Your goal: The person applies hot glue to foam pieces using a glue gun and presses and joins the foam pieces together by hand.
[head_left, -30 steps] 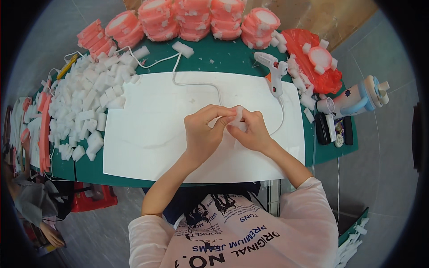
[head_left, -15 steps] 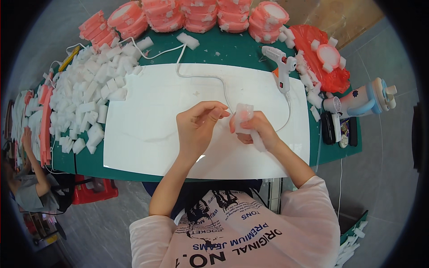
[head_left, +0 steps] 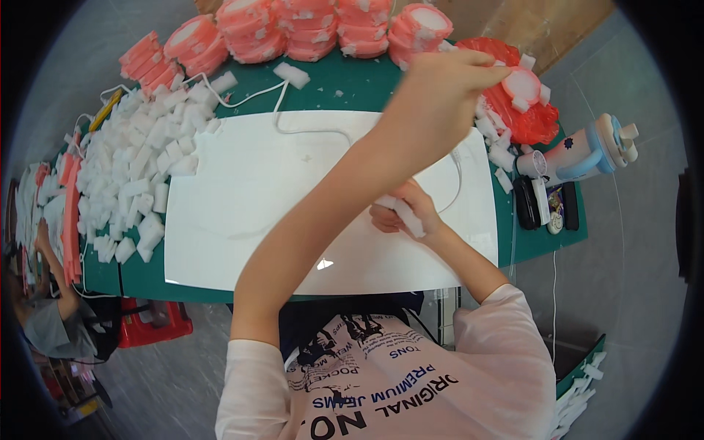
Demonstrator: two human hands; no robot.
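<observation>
My left arm is stretched across the white board. My left hand is far up on the right, in front of the pink ring with a pale round centre on the red plastic bag. Its visible fingers are extended and apart, and it shows no object in its grasp. Closed round a white foam piece, my right hand stays over the right part of the board, partly covered by my left forearm. The glue gun is hidden behind my left hand; some of its white cable shows.
White foam blocks are heaped at the left. Stacks of pink foam rings line the back edge of the green table. On the right stand a bottle, a small fan and a black case. Another person's arm shows far left.
My left hand has moved from beside my right hand to the far right, over the glue gun's place. My right hand keeps the foam piece. The whole view has shifted slightly.
</observation>
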